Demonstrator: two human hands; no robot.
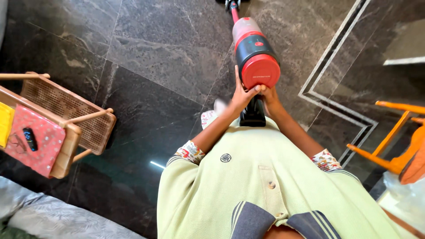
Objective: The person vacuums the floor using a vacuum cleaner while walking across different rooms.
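Vacuum cleaner [256, 55], red-black, round red end cap; left hand [241, 95], right hand [268, 96] fingers clasping handle.

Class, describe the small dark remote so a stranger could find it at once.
Start at the wooden cane chair on the left of the dark marble floor. A red patterned cushion lies on it, and the remote rests on that cushion. It is the only small black thing there.

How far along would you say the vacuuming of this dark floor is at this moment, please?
Done: cannot tell; the dark marble floor shows no clear cleaned or uncleaned patches. In hand: the left hand and right hand both grip the red and black stick vacuum, whose tube reaches forward out of view. Left: cannot tell; the floor beside the cane chair looks no different.
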